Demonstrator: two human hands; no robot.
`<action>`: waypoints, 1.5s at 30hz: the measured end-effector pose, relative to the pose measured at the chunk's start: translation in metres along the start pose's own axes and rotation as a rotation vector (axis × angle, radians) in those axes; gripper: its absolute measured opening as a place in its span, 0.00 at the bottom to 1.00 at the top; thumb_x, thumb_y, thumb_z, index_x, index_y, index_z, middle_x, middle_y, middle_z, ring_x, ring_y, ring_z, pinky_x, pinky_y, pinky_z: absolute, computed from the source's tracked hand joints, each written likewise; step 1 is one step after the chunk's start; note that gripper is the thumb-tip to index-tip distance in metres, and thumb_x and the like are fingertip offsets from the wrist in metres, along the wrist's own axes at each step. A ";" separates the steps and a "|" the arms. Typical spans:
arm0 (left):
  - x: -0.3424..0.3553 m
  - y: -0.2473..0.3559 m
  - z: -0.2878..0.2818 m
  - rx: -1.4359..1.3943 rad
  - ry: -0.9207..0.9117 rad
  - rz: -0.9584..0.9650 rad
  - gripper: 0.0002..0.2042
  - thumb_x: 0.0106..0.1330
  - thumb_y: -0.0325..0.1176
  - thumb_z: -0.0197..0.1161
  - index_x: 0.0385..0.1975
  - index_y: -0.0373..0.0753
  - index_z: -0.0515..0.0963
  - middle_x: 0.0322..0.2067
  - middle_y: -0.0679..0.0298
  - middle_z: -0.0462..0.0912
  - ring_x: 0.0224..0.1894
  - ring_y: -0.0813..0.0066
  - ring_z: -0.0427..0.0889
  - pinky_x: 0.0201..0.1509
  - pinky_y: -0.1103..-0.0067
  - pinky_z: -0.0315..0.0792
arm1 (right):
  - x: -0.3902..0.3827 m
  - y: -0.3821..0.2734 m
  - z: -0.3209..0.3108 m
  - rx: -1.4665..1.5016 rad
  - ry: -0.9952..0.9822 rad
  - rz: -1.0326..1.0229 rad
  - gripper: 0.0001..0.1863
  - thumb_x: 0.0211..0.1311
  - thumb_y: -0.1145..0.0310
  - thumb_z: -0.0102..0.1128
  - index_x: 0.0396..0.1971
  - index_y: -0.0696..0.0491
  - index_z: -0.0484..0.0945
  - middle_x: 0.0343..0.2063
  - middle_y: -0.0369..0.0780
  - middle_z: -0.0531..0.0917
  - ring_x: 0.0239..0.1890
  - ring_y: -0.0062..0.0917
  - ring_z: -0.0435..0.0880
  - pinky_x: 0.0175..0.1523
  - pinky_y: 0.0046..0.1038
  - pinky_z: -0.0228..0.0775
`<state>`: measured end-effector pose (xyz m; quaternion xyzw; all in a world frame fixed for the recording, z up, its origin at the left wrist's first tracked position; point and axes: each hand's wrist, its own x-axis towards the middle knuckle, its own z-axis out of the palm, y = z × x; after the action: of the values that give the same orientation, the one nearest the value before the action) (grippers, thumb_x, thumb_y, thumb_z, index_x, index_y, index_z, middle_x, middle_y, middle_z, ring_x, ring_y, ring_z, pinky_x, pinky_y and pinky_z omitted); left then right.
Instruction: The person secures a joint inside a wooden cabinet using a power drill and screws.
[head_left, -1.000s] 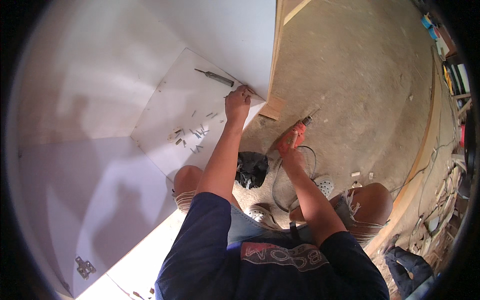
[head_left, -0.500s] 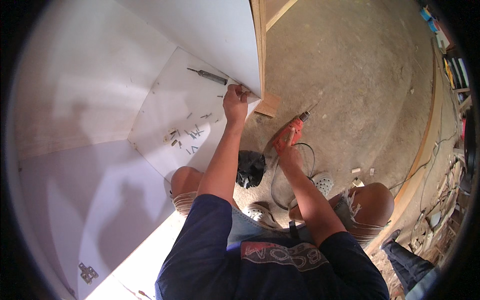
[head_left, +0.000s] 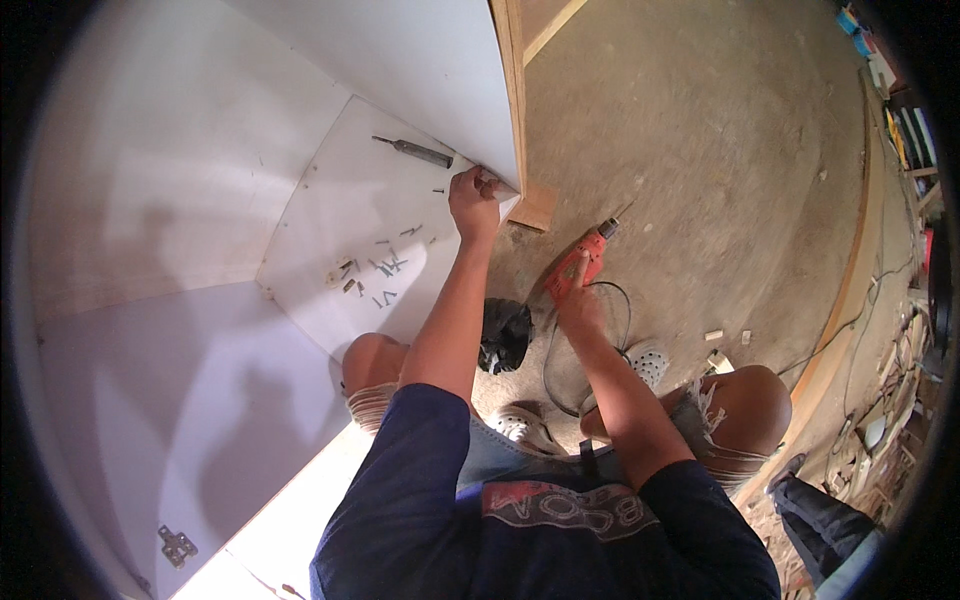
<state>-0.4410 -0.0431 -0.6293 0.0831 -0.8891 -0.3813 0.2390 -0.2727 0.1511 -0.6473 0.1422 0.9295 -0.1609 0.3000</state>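
With my right hand (head_left: 581, 305) I grip a red corded drill (head_left: 577, 268), index finger stretched along its body, over the floor. Its thin bit points up and to the right, away from the cabinet. My left hand (head_left: 472, 205) is closed in a pinch at the front corner, where the white upright panel (head_left: 440, 70) meets the white bottom panel (head_left: 330, 215). Whatever its fingertips hold is hidden. Left of that hand lie a grey-handled screwdriver (head_left: 422, 152) and a single screw (head_left: 438, 190). Several loose screws (head_left: 386, 267) are scattered nearer to me on the panel.
A metal hinge (head_left: 177, 546) rests on the pale panel at lower left. Between my arms sits a black plastic bag (head_left: 505, 335), with the drill's cable (head_left: 548, 375) looping beside it. A wood block (head_left: 535, 206) touches the cabinet corner. Wood scraps (head_left: 880, 425) and another person's leg (head_left: 820, 515) appear at right.
My left hand stays at the corner, its fingers shifted very slightly. The drill remains in my right hand, nearly in the same place. The whole view has moved a little.
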 end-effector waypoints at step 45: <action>0.024 -0.014 -0.038 0.046 -0.326 0.041 0.13 0.64 0.26 0.70 0.49 0.33 0.84 0.43 0.50 0.85 0.44 0.50 0.86 0.49 0.62 0.80 | 0.001 -0.001 -0.001 -0.044 -0.022 -0.048 0.60 0.63 0.72 0.65 0.81 0.53 0.25 0.42 0.54 0.89 0.42 0.47 0.90 0.44 0.46 0.83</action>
<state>-0.4443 -0.0846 -0.6078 0.0076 -0.9260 -0.3646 0.0973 -0.2742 0.1506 -0.6470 0.1113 0.9325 -0.1494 0.3094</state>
